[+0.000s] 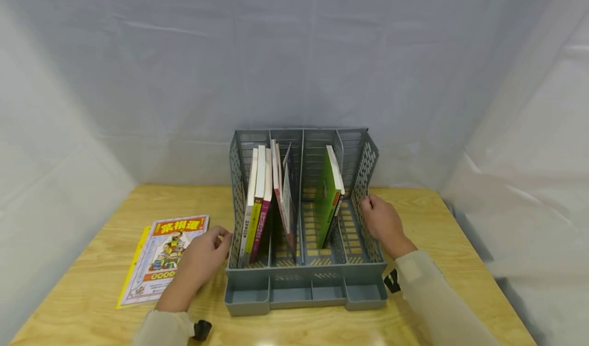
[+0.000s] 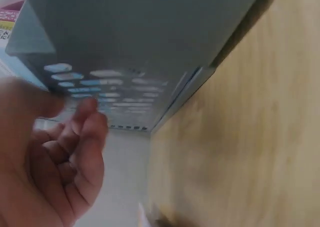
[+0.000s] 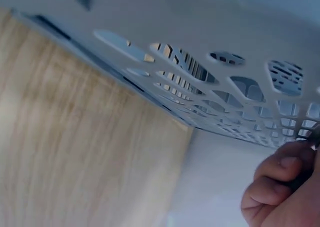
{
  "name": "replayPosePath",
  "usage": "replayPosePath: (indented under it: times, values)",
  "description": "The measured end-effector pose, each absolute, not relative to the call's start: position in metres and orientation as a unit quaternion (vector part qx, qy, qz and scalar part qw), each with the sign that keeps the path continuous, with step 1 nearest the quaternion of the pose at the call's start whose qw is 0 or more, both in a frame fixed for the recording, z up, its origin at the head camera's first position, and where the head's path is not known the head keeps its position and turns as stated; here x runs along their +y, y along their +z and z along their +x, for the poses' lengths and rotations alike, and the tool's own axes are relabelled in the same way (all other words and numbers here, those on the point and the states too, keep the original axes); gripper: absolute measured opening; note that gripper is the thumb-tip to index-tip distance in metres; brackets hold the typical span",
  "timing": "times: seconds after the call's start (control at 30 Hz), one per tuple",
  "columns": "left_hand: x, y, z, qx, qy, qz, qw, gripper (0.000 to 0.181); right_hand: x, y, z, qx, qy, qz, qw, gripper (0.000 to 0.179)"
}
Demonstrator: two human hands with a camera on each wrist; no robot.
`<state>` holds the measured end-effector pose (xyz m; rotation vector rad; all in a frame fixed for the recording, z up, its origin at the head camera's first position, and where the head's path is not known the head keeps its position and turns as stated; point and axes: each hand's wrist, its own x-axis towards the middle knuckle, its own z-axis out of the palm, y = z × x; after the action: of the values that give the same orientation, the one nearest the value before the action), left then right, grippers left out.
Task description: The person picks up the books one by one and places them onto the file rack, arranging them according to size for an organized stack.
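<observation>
A grey plastic desk book rack (image 1: 306, 272) stands on the table with upright books in its slots. My right hand (image 1: 384, 223) holds the edge of the rack's right side panel; in the right wrist view its curled fingers (image 3: 272, 179) meet the perforated panel (image 3: 240, 87). Beside the left side panel is my left hand (image 1: 204, 256), its fingers loosely curled. The left wrist view shows its thumb and fingers (image 2: 87, 152) close to that panel (image 2: 120, 89), with nothing seen between them; whether they touch it is unclear.
Several books, one with a yellow spine (image 1: 254, 228), lean in the left slots. A green book (image 1: 327, 203) stands right of centre. Left of the rack lies a comic-style booklet (image 1: 170, 254) on a yellow one (image 1: 123, 290). Small trays (image 1: 248, 300) line the rack's front. White sheeting (image 1: 294, 54) encloses the wooden table.
</observation>
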<state>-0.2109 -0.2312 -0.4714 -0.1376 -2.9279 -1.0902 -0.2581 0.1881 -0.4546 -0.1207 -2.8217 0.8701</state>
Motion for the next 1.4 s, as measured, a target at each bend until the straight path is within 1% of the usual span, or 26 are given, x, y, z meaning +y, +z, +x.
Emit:
replayPosePath:
  times: [0.17,0.3,0.47,0.6,0.67,0.77,0.8,0.83,0.93,1.0,1.1,1.17,1.2,1.3,1.33,1.4]
  values:
    - [-0.226,-0.474,-0.208,-0.921,-0.387,-0.038,0.001,0.035,0.198,-0.456,-0.255,-0.946,0.304,-0.034,0.11,0.033]
    - [-0.224,-0.47,-0.208,-0.922,-0.384,-0.048,0.006,0.033,0.209,-0.45,-0.249,-0.948,0.3,0.007,0.105,0.029]
    - [-0.225,-0.464,-0.209,-0.92,-0.389,-0.055,0.017,0.025,0.217,-0.442,-0.246,-0.954,0.282,0.052,0.087,0.031]
    - [-0.223,-0.462,-0.209,-0.923,-0.381,-0.057,0.024,0.023,0.218,-0.44,-0.246,-0.956,0.275,0.068,0.075,0.032]
    - [-0.223,-0.462,-0.208,-0.926,-0.373,-0.056,0.028,0.025,0.218,-0.44,-0.247,-0.958,0.27,0.066,0.066,0.031]
    - [-0.228,-0.463,-0.206,-0.929,-0.365,-0.049,0.027,0.032,0.219,-0.438,-0.249,-0.962,0.265,0.056,0.03,0.032]
    - [-0.231,-0.462,-0.206,-0.93,-0.363,-0.045,0.025,0.036,0.219,-0.436,-0.25,-0.965,0.258,0.05,0.017,0.036]
    - [-0.235,-0.462,-0.206,-0.931,-0.362,-0.04,0.022,0.04,0.22,-0.434,-0.25,-0.968,0.247,0.043,0.001,0.044]
    - [-0.251,-0.461,-0.206,-0.938,-0.345,-0.024,0.021,0.044,0.22,-0.428,-0.25,-0.976,0.213,0.031,-0.033,0.076]
    - [-0.263,-0.46,-0.205,-0.947,-0.321,-0.015,0.024,0.042,0.218,-0.425,-0.249,-0.98,0.194,0.024,-0.038,0.089]
    - [-0.284,-0.459,-0.204,-0.961,-0.275,-0.001,0.023,0.04,0.214,-0.425,-0.248,-0.982,0.185,0.017,-0.019,0.097]
    - [-0.299,-0.458,-0.203,-0.966,-0.257,0.016,0.01,0.041,0.211,-0.427,-0.247,-0.981,0.192,0.015,0.017,0.09]
    - [-0.307,-0.457,-0.203,-0.968,-0.249,0.027,0.0,0.042,0.21,-0.429,-0.246,-0.981,0.191,0.015,0.042,0.081]
    - [-0.328,-0.457,-0.204,-0.97,-0.232,0.061,-0.024,0.046,0.207,-0.434,-0.246,-0.975,0.19,0.021,0.114,0.041]
    - [-0.335,-0.458,-0.205,-0.97,-0.23,0.073,-0.034,0.047,0.207,-0.436,-0.246,-0.972,0.19,0.024,0.133,0.035]
    - [-0.346,-0.461,-0.206,-0.969,-0.222,0.095,-0.053,0.051,0.206,-0.438,-0.246,-0.97,0.192,0.026,0.147,0.037]
